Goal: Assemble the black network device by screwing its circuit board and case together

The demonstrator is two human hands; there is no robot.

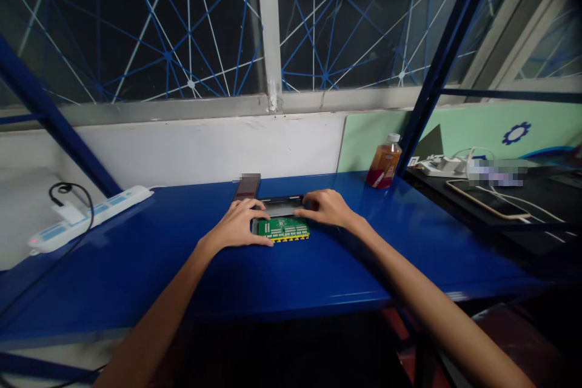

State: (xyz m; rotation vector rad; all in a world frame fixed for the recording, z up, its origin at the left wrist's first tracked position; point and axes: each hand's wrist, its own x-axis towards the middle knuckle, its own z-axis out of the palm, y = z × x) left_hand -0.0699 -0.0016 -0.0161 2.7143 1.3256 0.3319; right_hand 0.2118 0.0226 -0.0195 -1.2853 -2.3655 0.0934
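A green circuit board [285, 228] with a yellow front edge lies on the blue table [182, 267], set in a dark flat case [282, 203]. My left hand [239, 224] grips the board's left side, thumb along its front edge and fingers curled over the back. My right hand [325, 207] rests on the right rear of the case, fingers bent down onto it. Both hands are closed on the assembly.
A white power strip [86, 217] with a plugged black cable lies at the left. A bottle of orange drink [384, 162] stands at the back right. On the dark bench beyond lie a phone [488, 200], a charger and white cables. A small dark block [248, 185] sits behind the case.
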